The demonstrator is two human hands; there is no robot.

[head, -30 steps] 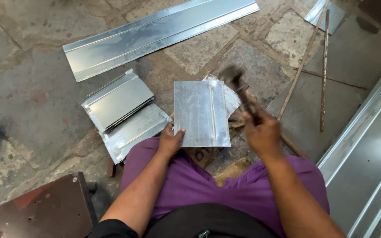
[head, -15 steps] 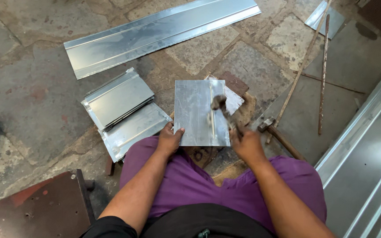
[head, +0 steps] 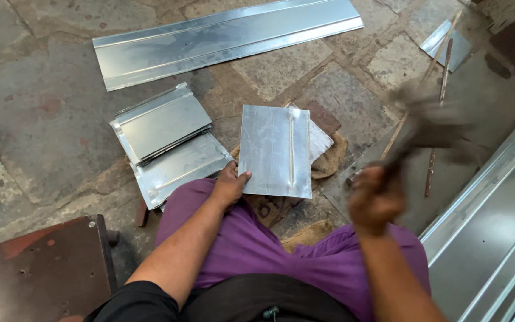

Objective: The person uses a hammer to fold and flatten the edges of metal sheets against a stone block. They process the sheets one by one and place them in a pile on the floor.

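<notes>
A small rectangular metal sheet (head: 275,150) with a raised seam down its right side lies on the stone floor before my knees. My left hand (head: 230,185) presses its near left corner, fingers on the sheet's edge. Out to the right, lifted off the sheet, my right hand (head: 375,200) grips the handle of a hammer (head: 430,122). Hand and hammer are both blurred by motion. My purple-clad legs (head: 281,256) are folded under me.
Folded metal pieces (head: 165,140) are stacked left of the sheet. A long metal strip (head: 222,39) lies at the back. Large sheets (head: 496,232) lean at the right. Thin rods (head: 439,77) lie at the right rear, a rusty plate (head: 37,268) at the near left.
The hammer came down onto the sheet's seam half a second ago and has now swung back up and out to the right. My left hand has stayed on the sheet's corner.
</notes>
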